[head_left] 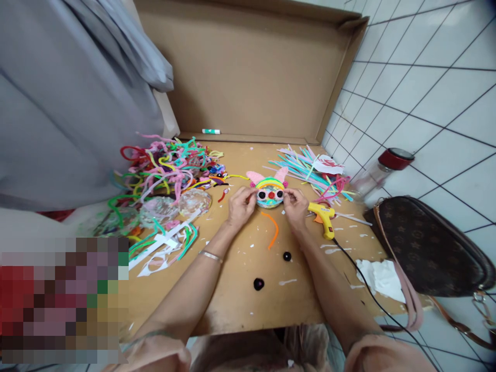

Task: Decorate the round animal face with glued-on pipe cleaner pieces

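Between my hands is a round, rainbow-banded animal face [270,199], apparently made with pipe cleaners. It has pink fuzzy ears, two black eyes ringed in pink and a red nose. My left hand [243,205] pinches its left edge, and the fingers of my right hand [296,204] close on its right edge. Just below it lies a curved orange pipe cleaner [276,231]. Closer to me on the table rest two small black round pieces, a smaller one [287,256] and a larger one [259,284]. To the right of my right hand is a yellow glue gun [324,219].
Tangled coloured pipe cleaners [174,170] and clear plastic domes [195,201] crowd the left. Straight pipe cleaners [298,168] lie at back right. A glass bottle [375,178], brown handbag [434,243], crumpled tissue [382,279] and black cord [372,294] occupy the right. Cardboard [251,72] stands behind.
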`<state>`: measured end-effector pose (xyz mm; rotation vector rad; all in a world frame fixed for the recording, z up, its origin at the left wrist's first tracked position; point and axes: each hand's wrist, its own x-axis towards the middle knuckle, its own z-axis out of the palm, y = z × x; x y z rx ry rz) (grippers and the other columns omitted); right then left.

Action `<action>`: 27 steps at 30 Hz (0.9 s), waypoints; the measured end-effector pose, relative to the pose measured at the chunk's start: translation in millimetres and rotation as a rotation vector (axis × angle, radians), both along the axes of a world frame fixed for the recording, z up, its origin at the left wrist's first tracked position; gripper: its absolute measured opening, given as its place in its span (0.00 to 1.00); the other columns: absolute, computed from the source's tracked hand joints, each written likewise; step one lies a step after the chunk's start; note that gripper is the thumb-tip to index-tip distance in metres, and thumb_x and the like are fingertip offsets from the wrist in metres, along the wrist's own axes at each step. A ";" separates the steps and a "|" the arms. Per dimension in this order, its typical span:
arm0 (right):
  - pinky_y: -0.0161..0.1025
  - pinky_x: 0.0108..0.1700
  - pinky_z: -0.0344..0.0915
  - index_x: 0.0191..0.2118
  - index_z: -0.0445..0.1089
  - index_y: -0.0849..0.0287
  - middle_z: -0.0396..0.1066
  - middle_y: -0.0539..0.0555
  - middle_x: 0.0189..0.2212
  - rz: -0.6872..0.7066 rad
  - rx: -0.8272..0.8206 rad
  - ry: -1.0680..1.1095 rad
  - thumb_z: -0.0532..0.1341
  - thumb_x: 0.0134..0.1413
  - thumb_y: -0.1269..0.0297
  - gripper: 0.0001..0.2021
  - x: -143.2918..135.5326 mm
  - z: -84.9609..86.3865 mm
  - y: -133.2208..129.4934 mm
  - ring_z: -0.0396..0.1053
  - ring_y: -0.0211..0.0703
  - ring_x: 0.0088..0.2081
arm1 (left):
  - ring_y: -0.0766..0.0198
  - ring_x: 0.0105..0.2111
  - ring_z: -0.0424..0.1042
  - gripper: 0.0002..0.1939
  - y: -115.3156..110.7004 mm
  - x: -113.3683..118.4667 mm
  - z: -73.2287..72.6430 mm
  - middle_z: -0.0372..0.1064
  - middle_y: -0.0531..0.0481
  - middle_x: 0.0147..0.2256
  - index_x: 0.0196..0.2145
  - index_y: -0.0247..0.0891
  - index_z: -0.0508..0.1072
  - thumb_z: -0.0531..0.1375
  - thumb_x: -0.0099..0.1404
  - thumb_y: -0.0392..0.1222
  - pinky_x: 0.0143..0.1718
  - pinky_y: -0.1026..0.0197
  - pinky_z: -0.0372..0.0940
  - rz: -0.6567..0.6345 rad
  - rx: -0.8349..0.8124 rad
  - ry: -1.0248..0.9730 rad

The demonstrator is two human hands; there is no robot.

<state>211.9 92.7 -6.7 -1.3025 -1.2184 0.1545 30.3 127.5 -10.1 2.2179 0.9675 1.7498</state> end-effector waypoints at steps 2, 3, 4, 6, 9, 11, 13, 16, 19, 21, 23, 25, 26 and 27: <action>0.40 0.34 0.67 0.33 0.74 0.57 0.73 0.53 0.30 0.001 -0.003 -0.002 0.58 0.52 0.65 0.07 -0.2 0.7 -0.4 0.70 0.42 0.30 | 0.67 0.29 0.71 0.09 -0.1 0.3 -0.2 0.75 0.47 0.33 0.38 0.37 0.78 0.56 0.69 0.36 0.32 0.64 0.66 -0.007 -0.012 -0.006; 0.39 0.34 0.67 0.33 0.74 0.57 0.73 0.53 0.30 0.002 -0.002 -0.004 0.58 0.52 0.65 0.07 -0.4 1.1 -0.7 0.70 0.42 0.30 | 0.67 0.29 0.71 0.09 0.0 0.4 -0.3 0.75 0.47 0.33 0.38 0.37 0.78 0.57 0.69 0.37 0.32 0.64 0.66 -0.008 -0.020 -0.009; 0.39 0.34 0.67 0.33 0.74 0.57 0.73 0.53 0.30 0.001 -0.002 -0.006 0.58 0.52 0.65 0.07 -0.6 1.7 -0.9 0.69 0.42 0.30 | 0.67 0.29 0.71 0.09 0.1 0.6 -0.4 0.75 0.47 0.33 0.38 0.37 0.78 0.57 0.68 0.37 0.31 0.64 0.66 -0.008 -0.030 -0.011; 0.39 0.34 0.67 0.32 0.74 0.57 0.73 0.53 0.30 -0.005 -0.005 -0.010 0.58 0.53 0.64 0.07 -0.9 2.6 -1.3 0.69 0.42 0.30 | 0.67 0.29 0.71 0.09 0.5 1.0 -0.7 0.75 0.47 0.33 0.38 0.37 0.78 0.57 0.68 0.38 0.32 0.64 0.67 -0.007 -0.055 -0.016; 0.39 0.34 0.67 0.32 0.74 0.57 0.73 0.53 0.30 -0.006 -0.011 -0.004 0.58 0.52 0.64 0.07 -0.9 3.3 -1.5 0.68 0.41 0.29 | 0.66 0.31 0.71 0.09 1.6 1.6 -1.1 0.74 0.47 0.34 0.39 0.38 0.78 0.58 0.68 0.39 0.32 0.64 0.68 -0.019 -0.101 -0.040; 0.39 0.33 0.67 0.32 0.75 0.58 0.72 0.53 0.29 -0.001 -0.013 0.000 0.58 0.52 0.64 0.08 -0.7 3.4 -1.4 0.67 0.41 0.29 | 0.63 0.36 0.73 0.09 2.7 1.8 -1.1 0.74 0.44 0.38 0.39 0.38 0.79 0.59 0.67 0.41 0.31 0.63 0.68 -0.023 -0.145 -0.075; 0.39 0.33 0.67 0.32 0.75 0.57 0.72 0.53 0.29 0.001 -0.020 -0.002 0.58 0.52 0.64 0.08 -0.6 3.4 -1.3 0.67 0.41 0.29 | 0.61 0.41 0.73 0.09 4.0 1.5 -0.9 0.72 0.42 0.43 0.39 0.38 0.79 0.59 0.66 0.42 0.32 0.63 0.69 -0.025 -0.190 -0.105; 0.38 0.33 0.67 0.32 0.74 0.57 0.72 0.53 0.29 0.005 -0.025 -0.004 0.58 0.53 0.65 0.07 -0.7 3.4 -1.3 0.67 0.41 0.29 | 0.59 0.44 0.73 0.09 5.8 0.8 -0.6 0.73 0.43 0.45 0.38 0.39 0.79 0.59 0.67 0.42 0.35 0.61 0.70 -0.042 -0.222 -0.107; 0.39 0.33 0.67 0.32 0.74 0.57 0.72 0.53 0.29 0.010 -0.023 0.000 0.58 0.53 0.64 0.07 -0.9 3.0 -1.0 0.68 0.41 0.29 | 0.60 0.43 0.73 0.09 6.4 0.4 -0.4 0.74 0.44 0.42 0.38 0.39 0.79 0.59 0.67 0.42 0.38 0.60 0.71 -0.053 -0.223 -0.106; 0.39 0.34 0.67 0.32 0.74 0.57 0.72 0.53 0.29 0.008 -0.026 0.000 0.58 0.53 0.64 0.07 -0.7 2.4 -0.6 0.68 0.41 0.29 | 0.60 0.41 0.73 0.09 5.9 0.3 0.0 0.74 0.44 0.41 0.38 0.38 0.79 0.59 0.67 0.42 0.37 0.60 0.71 -0.057 -0.227 -0.114; 0.39 0.34 0.67 0.33 0.74 0.58 0.72 0.53 0.30 0.005 -0.026 -0.004 0.58 0.53 0.64 0.08 -0.4 1.8 -0.2 0.68 0.41 0.29 | 0.61 0.40 0.73 0.10 5.0 0.6 0.5 0.74 0.44 0.40 0.38 0.38 0.79 0.59 0.67 0.43 0.36 0.61 0.70 -0.058 -0.227 -0.118; 0.39 0.34 0.67 0.33 0.75 0.58 0.72 0.54 0.30 0.006 -0.019 -0.005 0.58 0.52 0.64 0.08 -0.2 1.3 0.0 0.69 0.41 0.29 | 0.62 0.38 0.73 0.09 4.1 1.1 0.9 0.74 0.45 0.39 0.38 0.38 0.78 0.59 0.67 0.43 0.34 0.62 0.69 -0.052 -0.218 -0.117; 0.39 0.34 0.67 0.33 0.75 0.59 0.72 0.54 0.30 0.009 -0.014 -0.004 0.58 0.52 0.64 0.08 -0.2 1.1 0.1 0.69 0.41 0.29 | 0.63 0.36 0.73 0.09 3.8 1.6 0.8 0.74 0.45 0.38 0.38 0.37 0.78 0.59 0.67 0.43 0.33 0.63 0.68 -0.046 -0.212 -0.115; 0.39 0.33 0.67 0.33 0.75 0.59 0.72 0.54 0.29 0.010 -0.010 0.000 0.58 0.52 0.64 0.08 -0.2 1.0 0.2 0.69 0.41 0.29 | 0.64 0.34 0.72 0.09 3.6 2.2 0.6 0.74 0.46 0.36 0.38 0.37 0.78 0.59 0.66 0.43 0.32 0.63 0.68 -0.039 -0.210 -0.116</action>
